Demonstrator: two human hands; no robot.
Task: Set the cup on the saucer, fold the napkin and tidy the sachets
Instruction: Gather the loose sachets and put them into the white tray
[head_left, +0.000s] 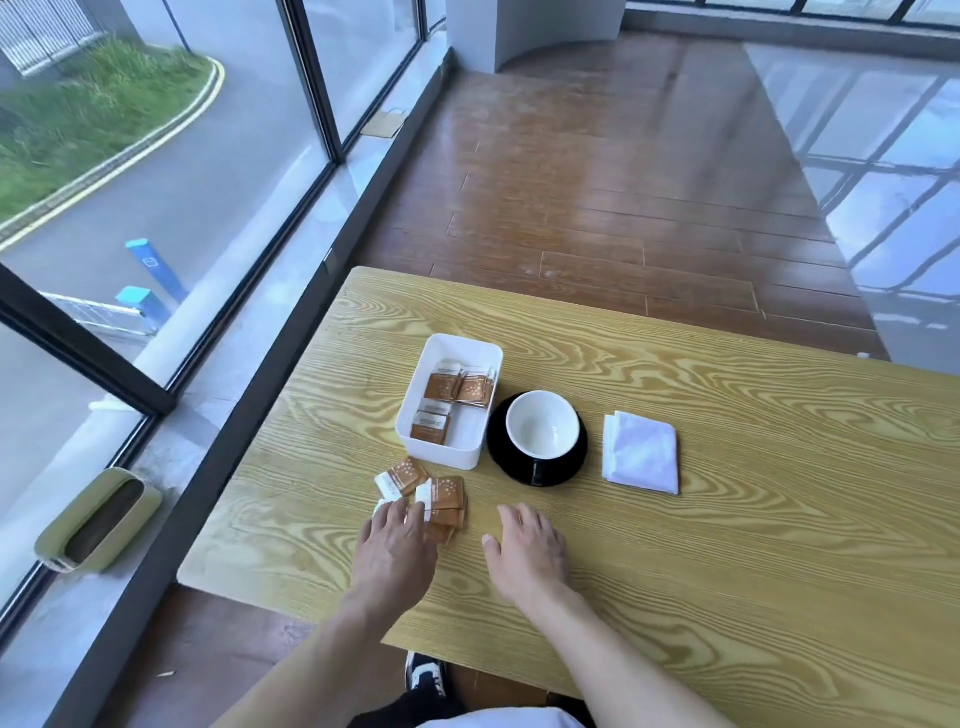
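Brown-and-white loose paper sachets (434, 500) lie under left hand (396, 545) fingertips, white rectangular plastic tray (415, 408) just beyond toward table's far edge; both hands' grips released, right hand (524, 553) flat on table.

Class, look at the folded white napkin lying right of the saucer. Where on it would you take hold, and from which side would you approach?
Pinch the near right corner of the napkin, coming from the right. It lies flat on the table, so only edges offer a grip; its layers fan apart on the left, and the saucer with the cup crowds that side. The right hand is nearer.
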